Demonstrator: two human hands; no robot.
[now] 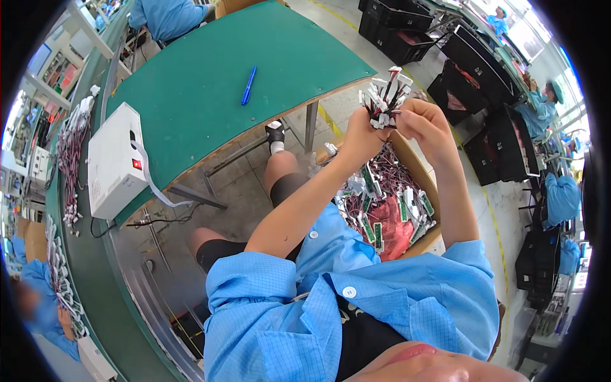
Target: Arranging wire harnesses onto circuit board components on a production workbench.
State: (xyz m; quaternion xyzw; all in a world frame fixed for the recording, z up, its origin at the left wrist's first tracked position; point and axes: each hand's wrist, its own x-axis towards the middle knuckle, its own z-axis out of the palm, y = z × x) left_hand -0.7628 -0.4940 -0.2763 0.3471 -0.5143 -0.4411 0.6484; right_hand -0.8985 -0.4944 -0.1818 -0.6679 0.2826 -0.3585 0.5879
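My left hand (pixel 364 139) is closed round a bundle of thin dark and red wires with white plug connectors (pixel 387 95), whose ends fan out above the fist. Close against the bundle's right side, my right hand (pixel 425 127) has thumb and fingers pinched together. What lies between those fingertips is too small to tell. Both hands are raised over a cardboard box (pixel 417 167). Inside it lie many wire harnesses (pixel 398 167), small green circuit boards (pixel 378 234) with white parts, and a red bag or sheet (pixel 389 219).
A green-topped table (pixel 191 102) stands ahead, bearing a blue pen (pixel 249 86) and a white box-shaped device (pixel 116 162) with a red switch. Along the left runs a green conveyor (pixel 95 267) with hanging harnesses (pixel 73 153). Black crates (pixel 480 63) line the right. Other people work nearby.
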